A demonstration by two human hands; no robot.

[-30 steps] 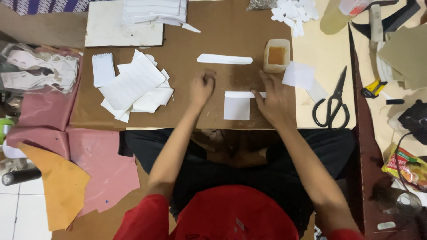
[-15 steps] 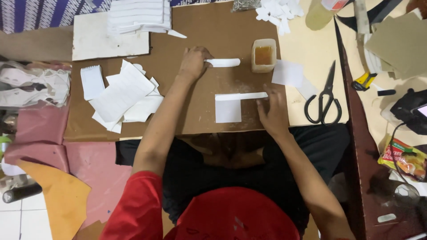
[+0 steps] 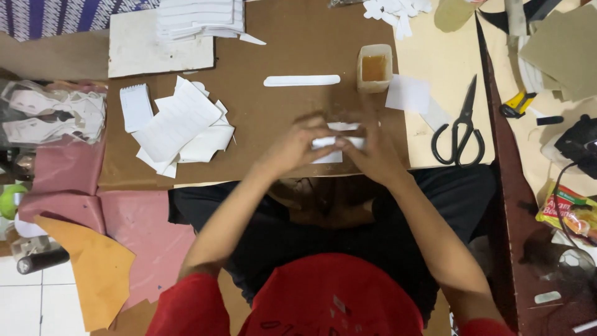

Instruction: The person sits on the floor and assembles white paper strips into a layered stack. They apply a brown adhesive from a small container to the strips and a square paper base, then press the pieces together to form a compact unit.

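Paper is the thing in hand: a small white paper piece point(image 3: 333, 144) sits between both hands low on the brown cardboard worktop point(image 3: 292, 112), close to the person's lap. The left hand point(image 3: 292, 148) and the right hand point(image 3: 371, 152) both close on it with pinched fingertips, and motion blur hides exactly how the piece is folded or layered. Judging from that two-sided pinch, the likeliest fault is a skewed crease or misaligned edges, since thin paper slides easily under uneven pressure from either side. Just beyond the hands lies a long white strip with rounded ends point(image 3: 301, 80), and beside it stands a small pale tub of amber liquid, probably glue point(image 3: 374, 67); a careless forward reach could tip the tub and soak the cardboard and nearby pieces, or sticky fingers could smear the white piece. To the left, a loose heap of white cut sheets point(image 3: 180, 127) rests near the left forearm, so a sweeping elbow could scatter it toward the pink fabric pieces point(image 3: 74, 186) past the worktop's edge. To the right, black-handled scissors point(image 3: 459, 127) lie on a cream sheet point(image 3: 429, 56), well apart from the hands but within reach, so a blind grab for them risks a nick.
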